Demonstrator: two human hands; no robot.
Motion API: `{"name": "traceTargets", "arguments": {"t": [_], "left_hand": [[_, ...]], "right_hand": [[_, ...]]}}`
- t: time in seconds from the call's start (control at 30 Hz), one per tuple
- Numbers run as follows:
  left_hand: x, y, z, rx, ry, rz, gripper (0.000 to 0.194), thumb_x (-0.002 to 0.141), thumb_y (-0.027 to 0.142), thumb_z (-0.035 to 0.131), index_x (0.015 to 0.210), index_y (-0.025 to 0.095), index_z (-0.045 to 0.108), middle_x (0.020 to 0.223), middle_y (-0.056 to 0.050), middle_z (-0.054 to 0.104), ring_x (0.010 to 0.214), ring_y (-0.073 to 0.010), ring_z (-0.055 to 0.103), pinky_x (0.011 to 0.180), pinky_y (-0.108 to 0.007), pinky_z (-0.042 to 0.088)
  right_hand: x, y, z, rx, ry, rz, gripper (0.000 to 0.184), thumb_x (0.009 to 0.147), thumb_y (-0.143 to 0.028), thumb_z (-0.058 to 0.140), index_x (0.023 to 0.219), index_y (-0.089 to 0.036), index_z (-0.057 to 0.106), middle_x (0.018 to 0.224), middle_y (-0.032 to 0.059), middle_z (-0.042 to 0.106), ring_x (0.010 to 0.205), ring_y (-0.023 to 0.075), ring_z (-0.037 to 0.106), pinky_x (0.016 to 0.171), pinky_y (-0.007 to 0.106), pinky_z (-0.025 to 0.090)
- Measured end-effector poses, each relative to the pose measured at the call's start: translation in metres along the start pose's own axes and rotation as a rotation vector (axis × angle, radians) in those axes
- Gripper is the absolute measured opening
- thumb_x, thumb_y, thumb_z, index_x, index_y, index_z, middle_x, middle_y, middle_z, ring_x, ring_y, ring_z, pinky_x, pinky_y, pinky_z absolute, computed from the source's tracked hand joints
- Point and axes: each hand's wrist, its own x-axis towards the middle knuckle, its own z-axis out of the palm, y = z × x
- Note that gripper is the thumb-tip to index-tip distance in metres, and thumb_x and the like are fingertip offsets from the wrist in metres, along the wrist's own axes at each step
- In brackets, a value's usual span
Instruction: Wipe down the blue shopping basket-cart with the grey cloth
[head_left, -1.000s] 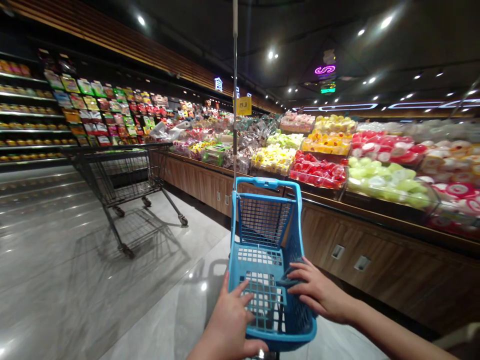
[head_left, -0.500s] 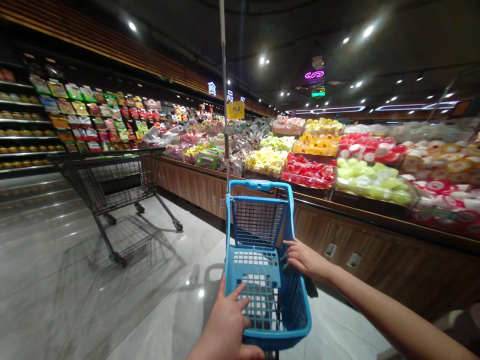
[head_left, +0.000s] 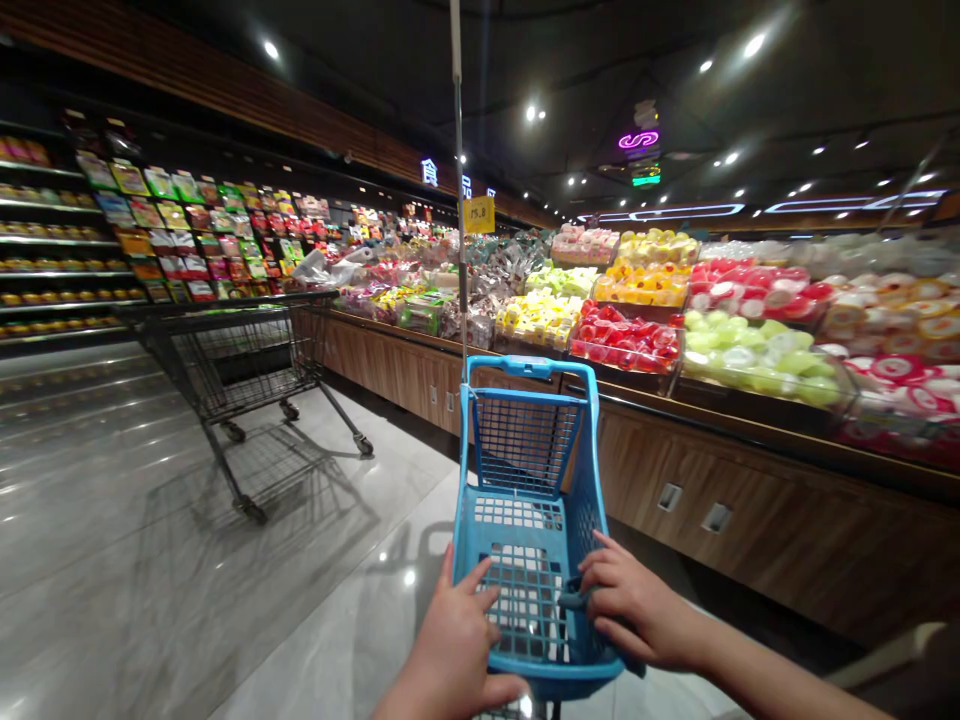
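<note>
- Blue cart point(head_left: 559, 674): it stands upright on the floor in the lower middle of the frame, just beside the wooden counter point(head_left: 637, 470).
- Left hand point(head_left: 454, 640): bottom centre, over the cart's near left edge, fingers spread and thumb apart, with nothing in its grasp; whether it touches the edge I cannot tell.
- Right hand point(head_left: 637, 610): lower right of centre, at the cart's right side, fingers bent over a dark cloth-like piece point(head_left: 572, 597); whether they clamp it is hidden.
- Step in hand, as I judge it: handling that dark piece at the cart's side.
- Any move of the piece would call for a firm right-hand hold; the left hand could steady the cart.
- Around: a black cart point(head_left: 251, 362) at left, red packets point(head_left: 626, 340) right of centre.
</note>
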Motion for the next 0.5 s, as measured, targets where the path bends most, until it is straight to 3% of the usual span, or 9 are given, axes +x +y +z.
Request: {"name": "traceTargets", "arguments": {"t": [0.13, 0.3, 0.5], "left_hand": [[0.001, 0.002, 0.001, -0.02, -0.012, 0.035, 0.058, 0.064, 0.083, 0.057, 0.083, 0.032, 0.077, 0.108, -0.004, 0.073, 0.131, -0.0415, 0.044, 0.106, -0.066, -0.025], [0.01, 0.005, 0.0, -0.033, -0.015, 0.03, 0.06, 0.065, 0.085, 0.054, 0.083, 0.032, 0.077, 0.107, -0.004, 0.073, 0.131, -0.041, 0.044, 0.104, -0.067, -0.025], [0.013, 0.005, 0.0, -0.043, 0.01, 0.005, 0.065, 0.063, 0.086, 0.054, 0.092, 0.033, 0.076, 0.109, -0.005, 0.072, 0.131, -0.0404, 0.044, 0.104, -0.066, -0.027]], "right_hand": [[0.001, 0.02, -0.005, -0.08, -0.068, -0.076, 0.031, 0.096, -0.036, 0.038, 0.087, -0.023, 0.065, 0.092, 0.0056, 0.064, 0.099, 0.0199, 0.058, 0.117, 0.052, 0.016], [0.018, 0.056, -0.022, -0.164, -0.088, -0.011, 0.035, 0.099, -0.037, 0.036, 0.088, -0.023, 0.065, 0.092, 0.0031, 0.065, 0.1, 0.0183, 0.058, 0.118, 0.054, 0.002], [0.055, 0.106, -0.037, -0.215, -0.073, 0.028, 0.037, 0.1, -0.039, 0.035, 0.093, -0.023, 0.068, 0.097, 0.004, 0.066, 0.107, 0.0195, 0.058, 0.116, 0.057, 0.001]]}}
